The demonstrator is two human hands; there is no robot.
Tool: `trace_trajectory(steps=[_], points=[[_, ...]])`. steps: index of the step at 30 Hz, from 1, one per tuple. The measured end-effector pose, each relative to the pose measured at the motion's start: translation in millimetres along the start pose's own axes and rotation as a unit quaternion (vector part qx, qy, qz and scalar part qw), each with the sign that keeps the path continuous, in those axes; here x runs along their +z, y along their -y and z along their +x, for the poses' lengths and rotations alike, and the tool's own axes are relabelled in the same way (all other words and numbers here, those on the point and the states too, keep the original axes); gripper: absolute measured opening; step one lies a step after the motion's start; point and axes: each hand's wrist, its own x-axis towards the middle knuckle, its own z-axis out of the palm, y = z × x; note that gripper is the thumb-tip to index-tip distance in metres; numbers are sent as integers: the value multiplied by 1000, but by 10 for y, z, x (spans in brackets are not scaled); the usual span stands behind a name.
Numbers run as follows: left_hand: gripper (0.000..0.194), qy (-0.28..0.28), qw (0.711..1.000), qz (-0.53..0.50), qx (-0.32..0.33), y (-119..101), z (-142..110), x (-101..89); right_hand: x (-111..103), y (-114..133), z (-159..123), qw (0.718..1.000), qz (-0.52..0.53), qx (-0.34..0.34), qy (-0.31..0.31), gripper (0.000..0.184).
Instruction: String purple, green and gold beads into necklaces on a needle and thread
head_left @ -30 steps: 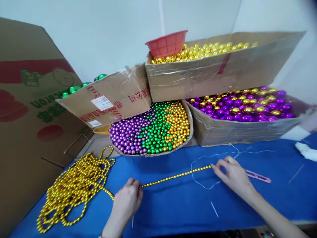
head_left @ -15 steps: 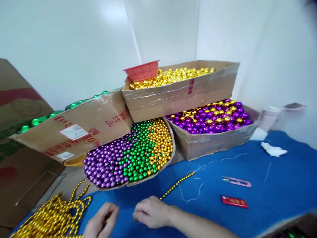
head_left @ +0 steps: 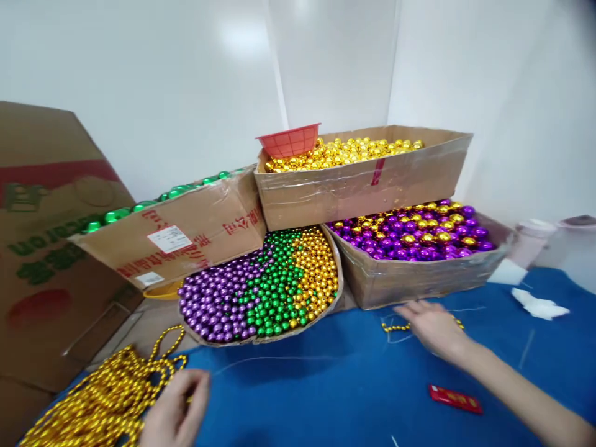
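My left hand (head_left: 177, 406) is at the lower left, thumb and fingers pinched together. A bit of gold bead string (head_left: 189, 398) shows between them. A thin clear thread (head_left: 279, 358) runs from near this hand to the right across the blue cloth. Farther right, my right hand (head_left: 433, 329) lies low over the cloth with fingers stretched out, palm down. Short lengths of a gold bead strand (head_left: 395, 327) show on both sides of it, with loose thread around. What lies under the palm is hidden. A heap of gold bead strings (head_left: 102, 397) lies beside my left hand.
A rounded carton (head_left: 342, 288) of purple, green and gold beads stands ahead. Around it are cartons of green balls (head_left: 218, 211), gold balls (head_left: 326, 192) and purple-gold balls (head_left: 410, 282). A red basket (head_left: 291, 141), a red packet (head_left: 455, 398) and white tissue (head_left: 540, 304) are also here.
My right hand has moved right and away from my left, onto the short bead strand. The pink thread snips are out of sight. The camera view has shifted slightly left.
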Motion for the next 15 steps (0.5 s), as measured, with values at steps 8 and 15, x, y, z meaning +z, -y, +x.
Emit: trace_trajectory(steps=[8, 15], points=[[27, 124, 991, -19, 42, -626, -136, 184, 720, 2363, 128, 920, 319, -191, 126, 33], [27, 97, 990, 98, -24, -277, -143, -213, 472, 2516, 337, 867, 429, -210, 143, 34]])
